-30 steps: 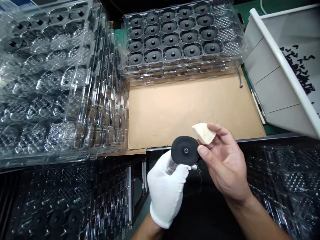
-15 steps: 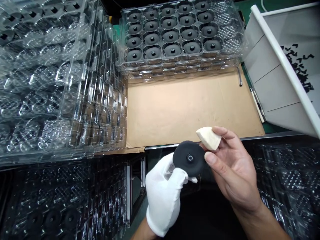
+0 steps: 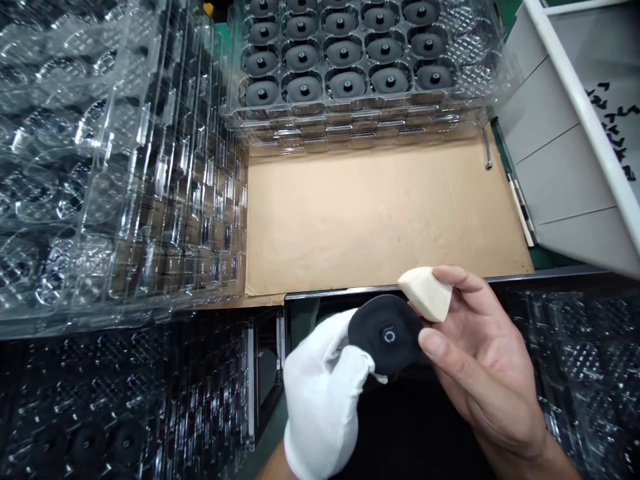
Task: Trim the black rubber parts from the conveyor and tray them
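Black foam-like disc (image 3: 385, 335), rim in gloved left hand (image 3: 323, 400).

Your green desk (image 3: 546, 260) carries a cardboard sheet (image 3: 380, 213), with stacked clear trays (image 3: 345, 87) along its far edge and left side, and a metal rod (image 3: 487, 150) near its far right corner.

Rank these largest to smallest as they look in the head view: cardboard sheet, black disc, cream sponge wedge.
cardboard sheet, black disc, cream sponge wedge. The last two sit nearer the camera, so this ranks apparent size only.
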{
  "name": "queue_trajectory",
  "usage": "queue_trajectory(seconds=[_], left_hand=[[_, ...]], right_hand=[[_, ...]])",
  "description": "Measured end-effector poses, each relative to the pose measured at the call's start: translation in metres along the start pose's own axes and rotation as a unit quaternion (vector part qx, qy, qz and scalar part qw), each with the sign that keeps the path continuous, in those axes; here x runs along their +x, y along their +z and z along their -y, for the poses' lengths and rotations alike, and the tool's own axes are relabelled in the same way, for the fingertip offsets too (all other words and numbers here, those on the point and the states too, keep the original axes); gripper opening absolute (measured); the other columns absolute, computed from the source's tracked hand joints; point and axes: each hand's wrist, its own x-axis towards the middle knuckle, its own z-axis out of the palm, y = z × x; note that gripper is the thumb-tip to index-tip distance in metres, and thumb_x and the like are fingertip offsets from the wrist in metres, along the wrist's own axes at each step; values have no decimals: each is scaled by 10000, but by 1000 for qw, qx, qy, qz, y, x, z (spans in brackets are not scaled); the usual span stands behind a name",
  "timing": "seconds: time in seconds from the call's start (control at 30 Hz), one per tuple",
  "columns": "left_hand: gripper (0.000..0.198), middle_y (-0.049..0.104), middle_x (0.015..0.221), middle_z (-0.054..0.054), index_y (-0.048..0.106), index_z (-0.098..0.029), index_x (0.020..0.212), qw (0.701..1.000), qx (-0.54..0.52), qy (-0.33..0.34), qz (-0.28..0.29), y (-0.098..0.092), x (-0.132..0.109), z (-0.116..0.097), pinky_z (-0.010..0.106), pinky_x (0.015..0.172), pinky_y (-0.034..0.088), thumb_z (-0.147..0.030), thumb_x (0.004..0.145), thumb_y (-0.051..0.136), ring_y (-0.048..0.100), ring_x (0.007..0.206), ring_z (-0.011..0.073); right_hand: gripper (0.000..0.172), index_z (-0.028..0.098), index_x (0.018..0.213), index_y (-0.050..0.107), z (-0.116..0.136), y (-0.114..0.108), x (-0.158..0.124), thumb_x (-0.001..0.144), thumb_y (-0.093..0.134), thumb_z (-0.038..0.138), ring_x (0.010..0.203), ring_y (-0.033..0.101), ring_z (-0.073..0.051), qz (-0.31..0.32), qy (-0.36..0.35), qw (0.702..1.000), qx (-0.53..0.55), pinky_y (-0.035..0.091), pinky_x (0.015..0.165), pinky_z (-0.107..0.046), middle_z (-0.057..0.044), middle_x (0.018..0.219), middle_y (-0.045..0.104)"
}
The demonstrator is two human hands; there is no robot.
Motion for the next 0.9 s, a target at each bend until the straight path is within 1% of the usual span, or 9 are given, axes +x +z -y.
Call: queue_trajectory(seconds=[0.23, 0.33, 0.47, 0.57, 0.77, 0.9], left_hand=[[254, 813, 882, 40, 841, -259, 1066, 1000, 15, 9, 7, 1, -4, -1, 267, 614, 612, -403, 896, 720, 723, 671, 197], [237, 810, 874, 25, 839, -270, 1067, 1000, 17, 17, 12, 1, -6, 0, 248, 611, 602, -387, 902, 715, 711, 662, 178], [200, 784, 799, -5, 839, -288, 1046, 999, 23, 21, 17, 1, -9, 0, 214, 586, 573, -343, 916, 698, 671, 625, 145], [195, 754, 731, -16, 840, -289, 1028, 999, 31, 19, 16, 1, -12, 0, 203, 576, 564, -308, 926, 675, 665, 612, 140], [217, 807, 848, 25, 843, -255, 1025, 999, 33, 23, 5, 1, -11, 0, 229, 572, 587, -282, 887, 679, 692, 617, 166], [265, 825, 916, 56, 841, -244, 1059, 999, 48, 8, 2, 1, -1, 8, 229, 541, 594, -379, 880, 698, 718, 622, 184]], right_hand=[[522, 332, 1340, 605, 0, -2, -4, 866, 784, 205, 990, 738, -237, -2, 0, 1000, 6, 678, 856, -383, -83, 1193, 715], [521, 326, 1340, 604, 1, -2, -6, 869, 783, 191, 1001, 737, -228, 0, -2, 1000, 19, 672, 862, -360, -82, 1204, 709], [523, 324, 1340, 602, 1, -3, -9, 871, 783, 180, 1016, 729, -217, 4, 2, 999, 35, 660, 878, -345, -79, 1221, 700], [514, 324, 1331, 605, 0, -4, -12, 871, 786, 184, 1015, 728, -218, 6, 0, 999, 40, 657, 873, -350, -77, 1226, 698], [508, 325, 1324, 600, -1, -4, -12, 868, 793, 211, 1023, 731, -238, 9, 2, 999, 33, 655, 873, -389, -83, 1236, 703], [517, 311, 1342, 584, -11, -6, -2, 875, 792, 233, 1029, 726, -224, 6, -8, 1000, 26, 636, 915, -384, -87, 1264, 694]])
